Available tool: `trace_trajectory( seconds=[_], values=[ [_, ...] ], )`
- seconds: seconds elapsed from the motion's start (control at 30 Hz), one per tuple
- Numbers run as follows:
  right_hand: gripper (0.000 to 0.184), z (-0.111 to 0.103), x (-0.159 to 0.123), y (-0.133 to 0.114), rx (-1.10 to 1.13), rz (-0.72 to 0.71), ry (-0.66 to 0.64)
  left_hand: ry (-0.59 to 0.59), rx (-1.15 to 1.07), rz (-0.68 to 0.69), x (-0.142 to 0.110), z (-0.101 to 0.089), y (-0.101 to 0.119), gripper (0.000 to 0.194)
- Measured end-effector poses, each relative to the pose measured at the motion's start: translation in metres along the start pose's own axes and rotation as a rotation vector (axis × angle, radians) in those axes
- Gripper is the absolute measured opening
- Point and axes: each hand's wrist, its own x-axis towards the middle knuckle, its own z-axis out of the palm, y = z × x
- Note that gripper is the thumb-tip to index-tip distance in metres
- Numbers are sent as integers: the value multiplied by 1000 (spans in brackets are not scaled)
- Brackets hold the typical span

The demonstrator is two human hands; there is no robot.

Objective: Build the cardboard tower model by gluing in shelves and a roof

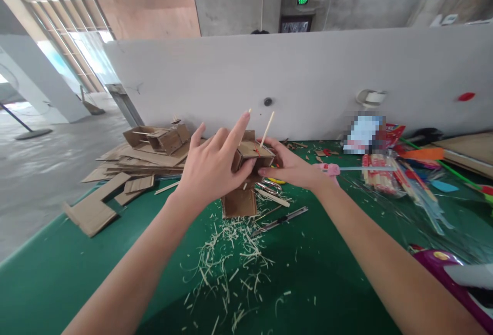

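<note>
A small brown cardboard box (254, 152) is held up over the table between both hands. My left hand (213, 163) grips its left side, thumb across the front and index finger stretched up beside a thin wooden stick mostly hidden behind it. From the top of the box a second wooden stick (267, 129) rises at a tilt, near a small red mark. My right hand (290, 165) closes on the right side, thumb at the front. Below hangs or lies an open cardboard piece (239, 203); whether it joins the box, I cannot tell. A utility knife (283, 220) lies close by.
Pale wood shavings (234, 253) litter the green table (319, 273). Cardboard pieces (92, 206) and another cardboard model (157, 137) are at left. A pink glue gun (329, 169), bagged sticks (381, 173) and a purple object (435, 268) lie right. A white partition (231, 78) stands behind.
</note>
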Motion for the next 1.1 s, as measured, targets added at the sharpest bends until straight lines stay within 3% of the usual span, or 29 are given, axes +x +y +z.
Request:
trace_trajectory(
  seconds=[0.2, 0.57, 0.63, 0.83, 1.1],
  values=[
    [60, 7, 1, 8, 5, 3, -4, -229, -100, -52, 4, -20, -8, 79],
    [74, 9, 1, 18, -10, 28, 61, -330, -77, -26, 1, -19, -18, 102],
    [77, 11, 0, 21, -6, 30, 46, -297, -90, -51, 2, -21, -18, 94],
    [76, 20, -4, 24, 4, 53, -27, -130, -172, -186, 9, -20, -24, 41],
    [72, 27, -5, 25, 18, 74, -18, -59, -285, -231, 9, -10, -22, 24]
  ],
)
